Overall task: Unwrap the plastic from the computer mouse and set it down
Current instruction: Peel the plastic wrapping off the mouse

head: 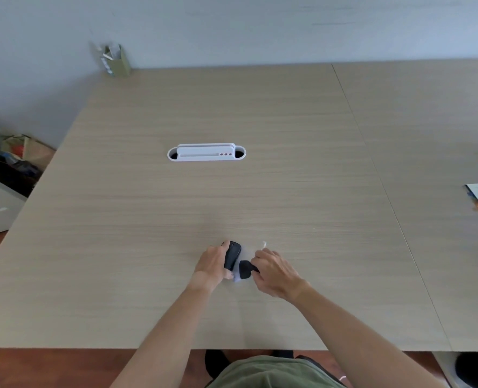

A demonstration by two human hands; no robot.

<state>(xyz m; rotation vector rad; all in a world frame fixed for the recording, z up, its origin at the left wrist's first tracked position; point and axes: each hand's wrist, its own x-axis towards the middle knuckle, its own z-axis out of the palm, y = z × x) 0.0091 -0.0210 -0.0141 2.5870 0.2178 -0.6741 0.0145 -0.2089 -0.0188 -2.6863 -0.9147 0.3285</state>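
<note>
The left hand [214, 263] is closed around the computer mouse [232, 254], with fingers wrapped over its left flank and a fingertip at its upper end. The right hand [274, 271] is pinched on a smaller dark piece [245, 270] just beside the mouse's lower right. Whether this piece is a separate part or a plastic-covered section cannot be determined.

The mouse sits in the lower centre of the frame, at or just above the desk [232, 191]. Contact with the surface cannot be confirmed. Its long axis runs from the lower part of the frame toward the top, tilted slightly right at the upper end.

The plastic [264, 244] shows as a faint clear wisp above the right hand's knuckles, with a pale fragment [236, 279] below the mouse between the two hands. Its full extent is too transparent to trace.

Key relation: the mouse lies inside the left grip, and the wrapping trails to the right. The right hand is therefore nearer to the loose film. Judgement: pulling right and away while the left hand anchors the mouse would separate the two.

A white cable port [206, 153] occupies the middle of the desk, well apart from the hands. A small green box [120, 63] stands at the upper left.
</note>
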